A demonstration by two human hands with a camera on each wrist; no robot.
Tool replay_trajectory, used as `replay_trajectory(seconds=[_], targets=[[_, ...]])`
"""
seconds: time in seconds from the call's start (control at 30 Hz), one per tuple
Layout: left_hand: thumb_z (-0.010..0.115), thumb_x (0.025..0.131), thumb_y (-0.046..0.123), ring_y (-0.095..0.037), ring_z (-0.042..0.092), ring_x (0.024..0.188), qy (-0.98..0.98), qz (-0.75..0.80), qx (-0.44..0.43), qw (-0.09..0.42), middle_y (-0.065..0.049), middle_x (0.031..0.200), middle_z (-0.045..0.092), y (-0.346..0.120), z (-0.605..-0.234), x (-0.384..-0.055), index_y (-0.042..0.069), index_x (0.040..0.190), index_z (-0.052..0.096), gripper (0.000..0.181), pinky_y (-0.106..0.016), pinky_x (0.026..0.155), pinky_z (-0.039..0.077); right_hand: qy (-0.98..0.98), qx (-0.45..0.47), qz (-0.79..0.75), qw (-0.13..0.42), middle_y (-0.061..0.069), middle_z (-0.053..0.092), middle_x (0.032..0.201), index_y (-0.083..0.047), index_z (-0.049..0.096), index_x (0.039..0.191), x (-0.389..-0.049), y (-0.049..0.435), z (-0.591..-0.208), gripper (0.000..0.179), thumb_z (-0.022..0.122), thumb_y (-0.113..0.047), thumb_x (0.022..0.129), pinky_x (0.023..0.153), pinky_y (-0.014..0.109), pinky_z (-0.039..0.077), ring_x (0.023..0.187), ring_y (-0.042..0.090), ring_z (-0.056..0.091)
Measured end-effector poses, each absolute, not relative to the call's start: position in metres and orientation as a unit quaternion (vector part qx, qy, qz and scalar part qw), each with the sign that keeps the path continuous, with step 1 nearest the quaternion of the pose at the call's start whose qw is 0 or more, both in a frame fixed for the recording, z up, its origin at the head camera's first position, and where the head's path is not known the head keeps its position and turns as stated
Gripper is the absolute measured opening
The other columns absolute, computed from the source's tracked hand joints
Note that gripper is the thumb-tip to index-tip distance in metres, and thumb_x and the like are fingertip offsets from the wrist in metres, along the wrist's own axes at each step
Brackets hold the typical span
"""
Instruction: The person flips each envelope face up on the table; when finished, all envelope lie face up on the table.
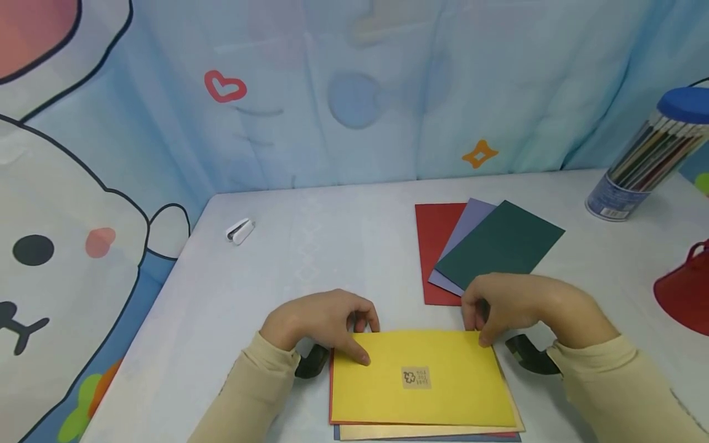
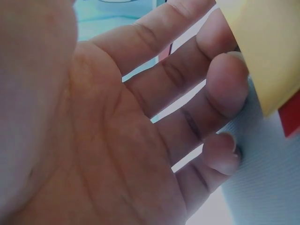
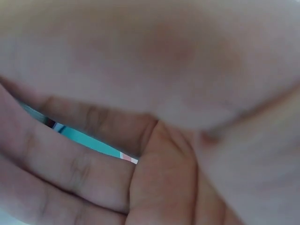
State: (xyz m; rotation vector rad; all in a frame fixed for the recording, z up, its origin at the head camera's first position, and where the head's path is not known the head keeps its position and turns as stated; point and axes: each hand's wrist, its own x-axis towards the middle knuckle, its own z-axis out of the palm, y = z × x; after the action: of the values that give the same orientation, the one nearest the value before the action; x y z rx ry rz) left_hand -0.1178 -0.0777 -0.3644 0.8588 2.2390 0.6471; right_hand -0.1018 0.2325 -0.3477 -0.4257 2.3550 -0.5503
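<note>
A yellow envelope [image 1: 443, 400] with a small brown sticker [image 1: 416, 378] lies on top of a stack near the table's front edge. Cream, red and blue edges of other pieces stick out beneath it. At its far left corner my left hand [image 1: 327, 320] has the thumb on the yellow face and the fingers curled past the far edge. My right hand [image 1: 512, 304] pinches the far right corner between thumb and fingers. In the left wrist view, the bent fingers [image 2: 187, 117] are close to a yellow corner and a red one. The right wrist view is mostly filled by the palm.
Behind the right hand, red [image 1: 437, 246], purple [image 1: 451, 271] and dark green [image 1: 501, 240] flat pieces overlap. A small white stapler-like object [image 1: 240, 231] lies back left. At right stand a blue-lidded tub of pencils [image 1: 645, 154] and a red item [image 1: 687, 295]. A printed curtain [image 1: 332, 141] hangs behind.
</note>
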Motion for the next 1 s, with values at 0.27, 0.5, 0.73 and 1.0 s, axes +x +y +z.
replay_trajectory(seconds=[0.27,0.5,0.73,1.0], targets=[[0.091,0.074,0.036,-0.009,0.054,0.075,0.850,0.256,0.320,0.332,0.006,0.084,0.059,-0.079,-0.367,-0.113,0.028,0.099,0.068,0.035,-0.024,0.068,0.046,0.903,-0.154,-0.212,0.341,0.001,0.057,0.077,-0.018,0.068,0.080,-0.097,0.230,-0.350,0.026,0.091,-0.010,0.072,0.064,0.034,0.049,0.075,0.019,0.053],[0.083,0.080,0.050,-0.009,0.057,0.082,0.864,0.293,0.307,0.271,0.006,0.095,0.060,-0.074,-0.367,-0.113,0.020,0.118,0.067,0.051,-0.026,0.073,0.049,0.889,-0.177,-0.254,0.337,-0.001,0.060,0.079,-0.018,0.070,0.084,-0.098,0.245,-0.345,0.022,0.089,-0.012,0.074,0.065,0.032,0.050,0.076,0.018,0.055],[0.071,0.094,0.040,-0.010,0.058,0.080,0.907,0.270,0.242,0.212,0.006,0.096,0.060,-0.033,-0.351,-0.123,0.015,0.130,0.062,0.044,-0.027,0.071,0.050,0.891,-0.170,-0.268,0.323,-0.001,0.061,0.080,-0.016,0.071,0.088,-0.103,0.260,-0.339,0.020,0.088,-0.014,0.076,0.065,0.034,0.051,0.078,0.019,0.056],[0.070,0.092,0.047,-0.008,0.057,0.104,0.924,0.224,0.240,0.196,0.005,0.120,0.061,0.052,-0.342,-0.154,0.014,0.134,0.059,0.055,-0.028,0.086,0.051,0.882,-0.177,-0.281,0.335,-0.001,0.063,0.079,-0.012,0.073,0.089,-0.108,0.269,-0.333,0.019,0.087,-0.012,0.077,0.066,0.033,0.051,0.076,0.018,0.058]])
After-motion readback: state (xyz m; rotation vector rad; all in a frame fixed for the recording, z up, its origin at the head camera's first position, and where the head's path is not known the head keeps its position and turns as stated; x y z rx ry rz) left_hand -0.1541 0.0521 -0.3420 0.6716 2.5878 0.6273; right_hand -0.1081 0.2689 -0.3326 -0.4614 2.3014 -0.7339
